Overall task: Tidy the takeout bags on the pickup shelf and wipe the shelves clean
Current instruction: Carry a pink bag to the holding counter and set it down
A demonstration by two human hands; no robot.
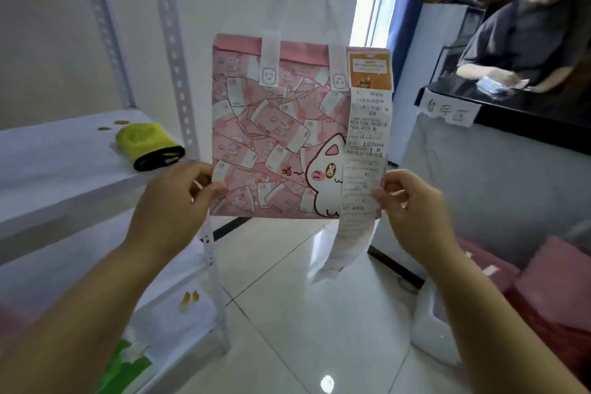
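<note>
I hold a pink takeout bag (275,137) upright in front of me, printed with banknotes and a white cat, its white handles standing up. My left hand (172,201) pinches its lower left edge. My right hand (412,205) pinches its lower right edge. A long white receipt (364,163) with an orange sticker on top hangs down the bag's right side, past its bottom. The white pickup shelf (64,163) stands at the left, and on it lies a folded yellow-green cloth (147,144) with a black edge.
Small yellow scraps lie on the upper shelf and on the lower shelf (179,313). A metal shelf post (179,73) rises beside the bag. Another person (524,48) sits at a dark counter at the right. Pink bags (550,285) are stacked at the lower right. A white bin (431,329) stands on the tiled floor.
</note>
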